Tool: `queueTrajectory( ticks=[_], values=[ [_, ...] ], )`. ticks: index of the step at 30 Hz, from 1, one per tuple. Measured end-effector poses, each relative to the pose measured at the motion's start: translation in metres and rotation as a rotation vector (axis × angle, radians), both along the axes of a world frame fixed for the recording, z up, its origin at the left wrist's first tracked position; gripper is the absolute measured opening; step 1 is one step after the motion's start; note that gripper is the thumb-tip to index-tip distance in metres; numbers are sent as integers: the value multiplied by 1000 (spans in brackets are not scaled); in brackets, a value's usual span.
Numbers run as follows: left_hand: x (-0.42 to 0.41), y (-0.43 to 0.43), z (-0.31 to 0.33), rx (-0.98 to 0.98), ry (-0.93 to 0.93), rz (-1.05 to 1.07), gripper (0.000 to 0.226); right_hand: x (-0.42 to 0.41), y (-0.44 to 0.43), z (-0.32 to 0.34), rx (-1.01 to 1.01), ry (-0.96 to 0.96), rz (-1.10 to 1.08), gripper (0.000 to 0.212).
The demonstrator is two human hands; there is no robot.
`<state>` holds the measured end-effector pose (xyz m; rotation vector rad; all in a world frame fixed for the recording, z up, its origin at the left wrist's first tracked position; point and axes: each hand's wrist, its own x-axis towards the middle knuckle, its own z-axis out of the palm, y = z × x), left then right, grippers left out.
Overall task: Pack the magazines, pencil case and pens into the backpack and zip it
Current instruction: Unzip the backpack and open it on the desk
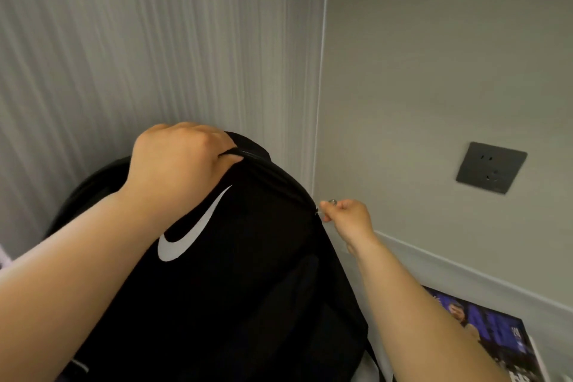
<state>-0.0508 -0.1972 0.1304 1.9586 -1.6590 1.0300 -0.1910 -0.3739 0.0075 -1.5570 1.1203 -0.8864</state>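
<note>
A black backpack point(248, 273) with a white swoosh logo stands upright in front of me. My left hand point(179, 158) grips the top of the backpack, its fingers curled over the upper edge. My right hand point(347, 217) pinches a small metal zipper pull point(331, 202) on the backpack's right shoulder. A magazine point(496, 338) with a dark blue cover lies flat at the lower right, partly behind my right forearm. The pencil case and pens are not in sight.
Grey walls meet in a corner just behind the backpack. A dark wall socket point(491, 167) sits on the right wall. A pale ledge runs along the foot of that wall above the magazine.
</note>
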Motion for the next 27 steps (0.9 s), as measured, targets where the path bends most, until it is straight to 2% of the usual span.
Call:
queueTrajectory(
  ticks=[3, 6, 9, 10, 11, 13, 15, 17, 20, 22, 24, 27],
  values=[
    [1, -1, -4, 24, 7, 6, 18, -3, 2, -26, 87, -2, -16, 37],
    [-3, -6, -7, 61, 64, -11, 27, -1, 0, -32, 78, 48, -1, 34],
    [1, 5, 3, 24, 163, -26, 35, 0, -1, -22, 18, 129, 33, 15],
    [5, 12, 6, 26, 181, -48, 41, -1, 1, -17, -12, 150, 19, 15],
    [10, 22, 9, 38, 214, -68, 46, -3, 3, -12, -49, 153, -9, 26],
    [17, 45, 10, 28, 354, -124, 41, -4, 17, 7, -207, 95, -65, 35],
    [34, 66, 5, 1, 493, -133, 11, 1, 46, 33, -453, 11, -11, 34],
    [46, 83, 1, 76, 602, -145, 25, 11, 86, 62, -761, 15, 180, 39],
    [50, 96, -4, 192, 747, -180, 31, 33, 127, 79, -1106, 269, 396, 46],
    [49, 97, -6, 134, 825, -190, 25, 43, 141, 83, -1162, 296, 342, 33],
    [48, 99, -9, 51, 890, -189, 19, 42, 147, 84, -1234, 205, 233, 22],
    [48, 101, -13, -36, 984, -200, 12, 35, 149, 82, -1365, 119, 120, 15]
  ],
)
